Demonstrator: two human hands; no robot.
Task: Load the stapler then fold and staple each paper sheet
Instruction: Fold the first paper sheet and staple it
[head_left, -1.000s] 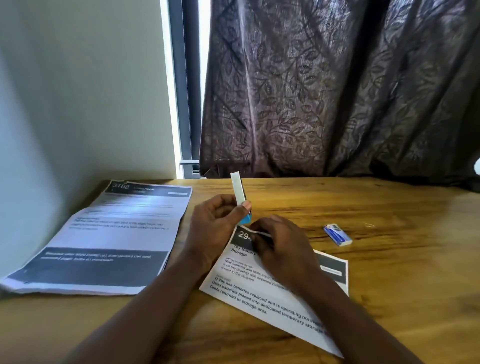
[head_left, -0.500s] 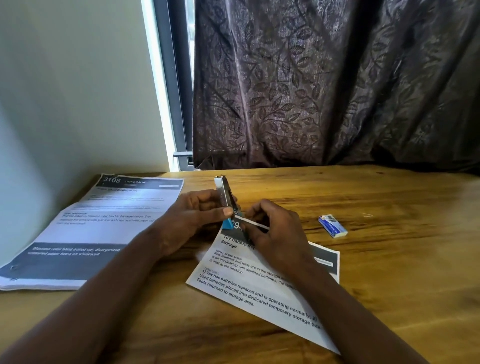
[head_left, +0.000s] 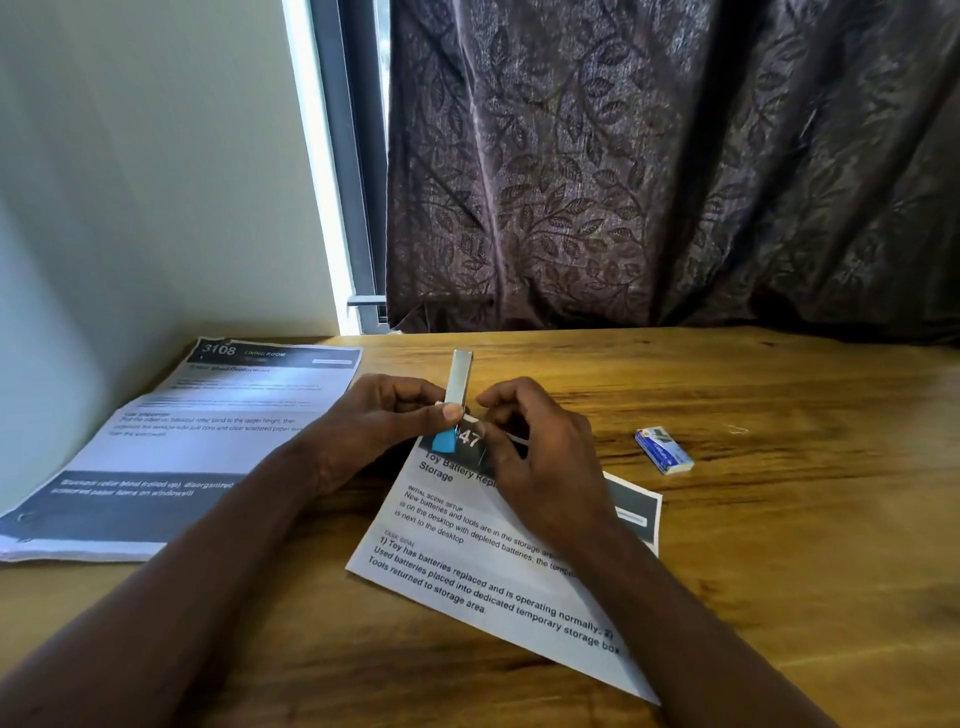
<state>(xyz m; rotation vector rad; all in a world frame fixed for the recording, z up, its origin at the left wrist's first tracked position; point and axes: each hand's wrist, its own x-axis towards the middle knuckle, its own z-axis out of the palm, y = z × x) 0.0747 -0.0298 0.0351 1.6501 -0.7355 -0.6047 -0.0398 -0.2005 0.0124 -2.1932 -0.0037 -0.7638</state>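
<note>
A dark leaf-patterned curtain (head_left: 675, 156) hangs across the back, with a pale wall (head_left: 145, 182) at left and a grey window frame (head_left: 348, 156) between them. Below runs a wooden table (head_left: 779, 519). On its left side lies a stack of printed sheets (head_left: 182, 441), flat, its top page headed 3108. Nearer the middle lies a single printed sheet (head_left: 493, 587), turned at an angle and partly covered by the right forearm.

Both hands meet above the far corner of that single sheet. The left hand (head_left: 379, 426) grasps the stapler (head_left: 460, 384), thumb and curled fingers clamped on its lower part, so that the pale metal body stands nearly upright and its blue end (head_left: 445, 441) points down toward the sheet. The right hand (head_left: 540, 457) sits just beside the stapler, its fingers curled in and pinching a thin pale strip (head_left: 471, 417) at the stapler's lower part.

A small blue-and-white staple box (head_left: 664, 451) lies on the bare wood to the right, apart from the hands and the sheet.
</note>
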